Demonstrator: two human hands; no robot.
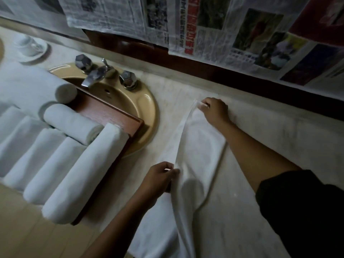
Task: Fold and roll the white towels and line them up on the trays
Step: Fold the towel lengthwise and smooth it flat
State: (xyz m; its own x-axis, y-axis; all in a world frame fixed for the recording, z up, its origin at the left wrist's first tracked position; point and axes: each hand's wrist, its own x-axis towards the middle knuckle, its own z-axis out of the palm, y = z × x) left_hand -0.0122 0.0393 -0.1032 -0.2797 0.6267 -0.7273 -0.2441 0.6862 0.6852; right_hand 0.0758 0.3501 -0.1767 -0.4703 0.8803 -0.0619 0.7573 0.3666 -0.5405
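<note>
Your left hand pinches the near edge of the white towel and your right hand pinches its far corner; rolled towels sit on the tray left of your hands

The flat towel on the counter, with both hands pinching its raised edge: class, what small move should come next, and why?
Probably carry the lifted edge across and lay it down to finish the lengthwise fold. The right hand pinches the far corner and the left hand the near part of the edge, so the towel is only half folded and not yet rolled like the rolled towels on the wooden tray.
</note>
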